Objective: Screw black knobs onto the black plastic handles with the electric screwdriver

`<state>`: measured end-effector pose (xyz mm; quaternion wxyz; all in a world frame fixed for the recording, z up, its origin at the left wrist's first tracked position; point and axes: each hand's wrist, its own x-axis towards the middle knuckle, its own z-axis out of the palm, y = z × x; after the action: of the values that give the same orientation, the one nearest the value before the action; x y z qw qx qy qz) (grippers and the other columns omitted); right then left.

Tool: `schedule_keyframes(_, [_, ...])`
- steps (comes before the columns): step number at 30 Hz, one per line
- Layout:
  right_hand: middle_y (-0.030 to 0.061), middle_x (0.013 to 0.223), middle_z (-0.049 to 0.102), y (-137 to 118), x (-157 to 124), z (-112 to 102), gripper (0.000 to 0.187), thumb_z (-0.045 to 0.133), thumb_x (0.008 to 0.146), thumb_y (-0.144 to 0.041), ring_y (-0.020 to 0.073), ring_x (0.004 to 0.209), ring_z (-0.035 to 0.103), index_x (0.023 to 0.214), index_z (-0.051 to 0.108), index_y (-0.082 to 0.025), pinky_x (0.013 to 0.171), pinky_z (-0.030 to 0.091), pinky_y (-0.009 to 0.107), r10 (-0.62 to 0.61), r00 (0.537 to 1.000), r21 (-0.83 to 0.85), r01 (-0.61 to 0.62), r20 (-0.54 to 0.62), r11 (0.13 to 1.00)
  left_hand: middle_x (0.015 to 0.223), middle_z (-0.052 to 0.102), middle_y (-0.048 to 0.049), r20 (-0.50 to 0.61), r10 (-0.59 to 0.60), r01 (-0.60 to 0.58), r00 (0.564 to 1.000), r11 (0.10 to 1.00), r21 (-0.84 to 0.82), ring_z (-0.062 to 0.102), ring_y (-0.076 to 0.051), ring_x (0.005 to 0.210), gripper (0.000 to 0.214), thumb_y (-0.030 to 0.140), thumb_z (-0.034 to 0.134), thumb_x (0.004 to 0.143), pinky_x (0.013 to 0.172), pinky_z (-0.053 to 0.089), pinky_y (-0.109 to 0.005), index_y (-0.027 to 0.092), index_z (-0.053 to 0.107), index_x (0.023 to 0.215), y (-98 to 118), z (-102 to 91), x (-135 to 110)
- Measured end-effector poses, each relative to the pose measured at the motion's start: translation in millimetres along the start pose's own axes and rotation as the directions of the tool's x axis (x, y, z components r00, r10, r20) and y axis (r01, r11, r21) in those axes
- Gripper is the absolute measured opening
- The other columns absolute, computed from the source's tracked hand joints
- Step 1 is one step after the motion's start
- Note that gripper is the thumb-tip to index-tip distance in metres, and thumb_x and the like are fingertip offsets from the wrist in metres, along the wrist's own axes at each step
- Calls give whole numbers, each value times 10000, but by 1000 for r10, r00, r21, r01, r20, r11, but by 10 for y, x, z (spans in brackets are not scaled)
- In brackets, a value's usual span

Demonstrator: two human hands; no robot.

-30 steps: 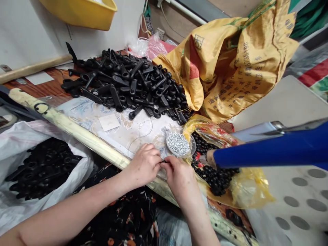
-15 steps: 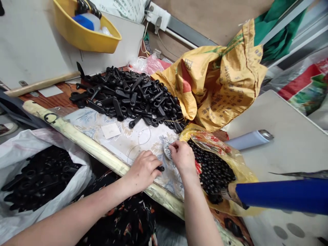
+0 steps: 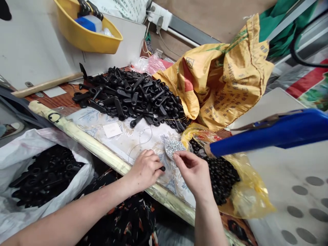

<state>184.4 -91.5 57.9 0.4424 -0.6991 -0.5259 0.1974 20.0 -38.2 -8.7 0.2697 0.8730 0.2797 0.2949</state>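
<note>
My left hand (image 3: 147,171) is closed around a small black plastic part (image 3: 162,168), whose round end pokes out past the fingertips over the patterned sheet (image 3: 125,141). My right hand (image 3: 193,172) has thumb and forefinger pinched together at the near rim of a small round dish. Whatever the pinch holds is too small to name. Tiny shiny metal pieces (image 3: 175,147) fill that dish. To its right, a yellow plastic bag (image 3: 256,196) lies open, full of small black balls (image 3: 222,181). A long blue tool-like object (image 3: 269,135) with a narrower tip hangs over the bag.
Black plastic handles (image 3: 135,99) lie heaped at the back, against a yellow woven sack (image 3: 230,85). A white sack (image 3: 84,184) of black parts stands at lower left. A padded roll (image 3: 102,140) edges the table. A yellow bin (image 3: 89,41) hangs upper left.
My right hand has drawn back from the dish toward me and right, uncovering the metal pieces. The blue object has swung up and left over the bag. My left hand stays nearly still.
</note>
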Motion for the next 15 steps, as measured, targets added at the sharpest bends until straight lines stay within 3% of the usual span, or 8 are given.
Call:
schedule_keyframes(4, [57,776,736,56,-273,104,196,706,803,-387,185,649,654,782,753,-198,565,493,268,25,996,58,-30,88,998,759,649,-22,2,7,-7,1000,1000,27,532,-210,858,118,191,731,856,795,405,-371,172,734,739,9,-11,7])
schedule_keyframes(9, [43,774,724,186,-428,233,179,657,863,-349,180,686,657,798,743,-207,601,501,268,-15,1000,8,15,-1,1000,748,640,-24,3,31,-31,1000,999,37,527,-211,851,127,182,689,876,788,405,-367,173,734,758,3,-10,2])
schedule_keyframes(15, [26,731,693,49,-403,255,179,571,892,-237,164,625,617,784,709,-202,603,489,280,-210,978,-285,205,12,936,768,648,-25,1,34,-34,999,998,57,526,-204,852,135,122,687,847,798,409,-363,154,701,717,16,-18,9])
